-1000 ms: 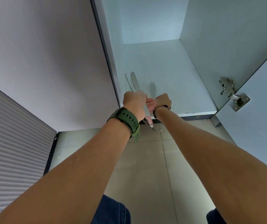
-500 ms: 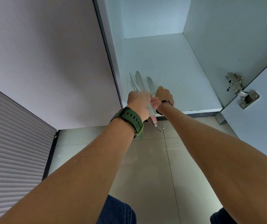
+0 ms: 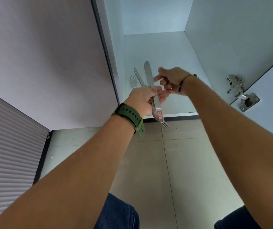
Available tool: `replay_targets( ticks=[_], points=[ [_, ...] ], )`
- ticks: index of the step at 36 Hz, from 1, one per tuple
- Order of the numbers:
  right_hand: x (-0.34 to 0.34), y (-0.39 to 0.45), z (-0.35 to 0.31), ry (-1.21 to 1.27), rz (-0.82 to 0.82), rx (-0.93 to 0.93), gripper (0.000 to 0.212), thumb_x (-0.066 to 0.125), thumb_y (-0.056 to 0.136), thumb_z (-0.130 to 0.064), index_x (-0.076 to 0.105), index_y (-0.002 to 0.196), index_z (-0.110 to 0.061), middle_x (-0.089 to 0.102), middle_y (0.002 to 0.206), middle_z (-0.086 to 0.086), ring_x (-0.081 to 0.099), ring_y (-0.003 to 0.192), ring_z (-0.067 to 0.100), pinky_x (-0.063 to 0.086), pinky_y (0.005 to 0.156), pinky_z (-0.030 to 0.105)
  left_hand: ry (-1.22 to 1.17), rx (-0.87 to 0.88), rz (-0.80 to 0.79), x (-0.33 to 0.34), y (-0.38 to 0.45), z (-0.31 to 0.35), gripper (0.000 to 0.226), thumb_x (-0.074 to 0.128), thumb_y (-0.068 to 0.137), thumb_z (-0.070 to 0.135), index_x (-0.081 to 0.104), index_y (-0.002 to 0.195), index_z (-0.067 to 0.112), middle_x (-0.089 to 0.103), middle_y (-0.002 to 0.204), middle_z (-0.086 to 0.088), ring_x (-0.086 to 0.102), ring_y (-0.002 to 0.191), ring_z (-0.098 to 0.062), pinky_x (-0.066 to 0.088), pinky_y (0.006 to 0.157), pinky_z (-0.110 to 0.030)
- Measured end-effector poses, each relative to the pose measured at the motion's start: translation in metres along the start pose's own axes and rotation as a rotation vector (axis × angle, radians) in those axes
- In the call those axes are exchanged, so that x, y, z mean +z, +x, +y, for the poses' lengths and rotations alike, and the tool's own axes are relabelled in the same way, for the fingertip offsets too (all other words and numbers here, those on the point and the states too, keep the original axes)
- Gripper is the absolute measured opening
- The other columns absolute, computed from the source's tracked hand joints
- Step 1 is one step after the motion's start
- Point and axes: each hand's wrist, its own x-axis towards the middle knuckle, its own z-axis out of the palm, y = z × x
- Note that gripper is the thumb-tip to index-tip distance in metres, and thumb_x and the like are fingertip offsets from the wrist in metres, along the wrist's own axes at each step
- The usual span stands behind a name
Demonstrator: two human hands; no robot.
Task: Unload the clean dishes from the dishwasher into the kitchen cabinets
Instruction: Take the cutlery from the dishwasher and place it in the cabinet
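Now a bundle of cutlery is gripped in the left hand (image 3: 145,100), fingers curled tight round its middle, held in front of the open cabinet (image 3: 157,52) just above the shelf's front edge. A table knife (image 3: 149,75) stands tallest, a second blade-like piece (image 3: 137,76) and a fork (image 3: 133,80) fan out beside it, and another fork's tines (image 3: 165,125) poke out below the palm next to a red-labelled handle (image 3: 160,115). The right hand (image 3: 172,80) is blurred just beside the knife — fingers loosely spread, nothing seen in them. Light, stiff, polished steel is judged here: slippery piece against piece, so slipping out of the bundle is the risk. Each piece is best pinched at mid-handle — away from blade edge and tines.
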Motion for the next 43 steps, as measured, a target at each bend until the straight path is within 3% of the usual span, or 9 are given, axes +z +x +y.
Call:
replay_targets(
  ticks=[5, 9, 20, 26, 28, 31, 37, 40, 43],
  points=[
    [-0.005, -0.027, -0.026, -0.155, -0.201, -0.048, 0.028, 0.056, 0.091, -0.034, 0.067, 0.090, -0.009, 0.034, 0.044, -0.007, 0.026, 0.042, 0.009, 0.026, 0.047, 0.020, 0.137, 0.027, -0.016, 0.011, 0.001, -0.002, 0.019, 0.043, 0.094, -0.005, 0.053, 0.079, -0.005, 0.060, 0.077, -0.019, 0.061, 0.067, -0.025, 0.056, 0.060, -0.029],
    [-0.008, -0.030, -0.032, -0.261, -0.065, -0.047, 0.012, 0.060, 0.086, -0.013, 0.068, 0.078, -0.008, 0.042, 0.042, -0.005, 0.030, 0.045, 0.010, 0.027, 0.048, 0.021, 0.172, 0.057, 0.011, 0.015, 0.005, -0.002, 0.019, 0.043, 0.096, 0.001, 0.055, 0.082, -0.004, 0.062, 0.078, -0.017, 0.063, 0.070, -0.024, 0.054, 0.072, -0.033],
    [-0.038, -0.034, -0.016, -0.260, 0.260, 0.000, 0.024, 0.048, 0.093, -0.020, 0.058, 0.074, -0.010, 0.053, 0.075, 0.000, 0.046, 0.061, 0.012, 0.042, 0.056, 0.025, 0.226, 0.057, 0.067, 0.015, 0.001, 0.000, 0.030, 0.034, 0.098, -0.004, 0.050, 0.122, -0.011, 0.056, 0.127, -0.025, 0.059, 0.114, -0.031, 0.047, 0.086, -0.032],
    [-0.043, -0.024, 0.002, -0.151, 0.301, 0.131, 0.034, 0.041, 0.097, -0.037, 0.049, 0.078, -0.010, 0.044, 0.058, 0.007, 0.034, 0.031, 0.012, 0.031, 0.037, 0.013, 0.253, 0.039, 0.066, 0.023, -0.002, -0.001, 0.029, 0.034, 0.098, -0.003, 0.052, 0.121, -0.009, 0.058, 0.125, -0.023, 0.059, 0.114, -0.031, 0.047, 0.090, -0.033],
    [-0.045, -0.021, 0.003, -0.211, 0.285, 0.175, 0.035, 0.037, 0.098, -0.042, 0.050, 0.087, -0.011, 0.042, 0.058, 0.005, 0.031, 0.040, 0.013, 0.027, 0.040, 0.019, 0.248, 0.039, 0.070, 0.025, -0.003, -0.002, 0.029, 0.034, 0.098, -0.004, 0.052, 0.120, -0.009, 0.058, 0.125, -0.024, 0.059, 0.114, -0.031, 0.047, 0.090, -0.033],
    [-0.046, -0.018, 0.001, -0.193, 0.252, 0.232, 0.014, 0.032, 0.098, -0.014, 0.044, 0.098, -0.007, 0.046, 0.061, 0.009, 0.030, 0.046, 0.014, 0.027, 0.044, 0.025, 0.243, 0.039, 0.088, 0.024, -0.003, -0.003, 0.030, 0.033, 0.098, -0.003, 0.052, 0.120, -0.010, 0.059, 0.124, -0.024, 0.060, 0.113, -0.031, 0.048, 0.084, -0.032],
    [-0.022, -0.001, 0.022, -0.505, 0.299, 0.121, 0.022, 0.040, 0.092, 0.000, 0.044, 0.070, -0.004, 0.049, 0.069, 0.010, 0.049, 0.062, 0.022, 0.037, 0.045, 0.023, 0.238, 0.026, 0.111, 0.021, -0.004, -0.006, 0.029, 0.033, 0.098, -0.003, 0.051, 0.119, -0.010, 0.058, 0.124, -0.024, 0.060, 0.112, -0.031, 0.047, 0.085, -0.032],
    [-0.003, 0.017, 0.033, -0.686, 0.367, 0.011, 0.021, 0.044, 0.094, -0.008, 0.058, 0.102, 0.005, 0.063, 0.103, 0.018, 0.059, 0.102, 0.032, 0.041, 0.069, 0.027, 0.234, 0.027, 0.103, 0.023, -0.004, -0.009, 0.026, 0.036, 0.097, -0.003, 0.054, 0.114, -0.010, 0.061, 0.119, -0.025, 0.066, 0.089, -0.027, 0.051, 0.074, -0.031],
    [0.009, 0.029, 0.038, -0.655, 0.383, -0.028, 0.027, 0.041, 0.097, -0.012, 0.058, 0.109, 0.005, 0.060, 0.099, 0.016, 0.056, 0.099, 0.030, 0.038, 0.072, 0.029, 0.238, 0.019, 0.089, 0.025, -0.008, -0.011, 0.025, 0.037, 0.098, -0.001, 0.055, 0.113, -0.009, 0.063, 0.117, -0.024, 0.065, 0.082, -0.026, 0.052, 0.071, -0.031]
  ],
)
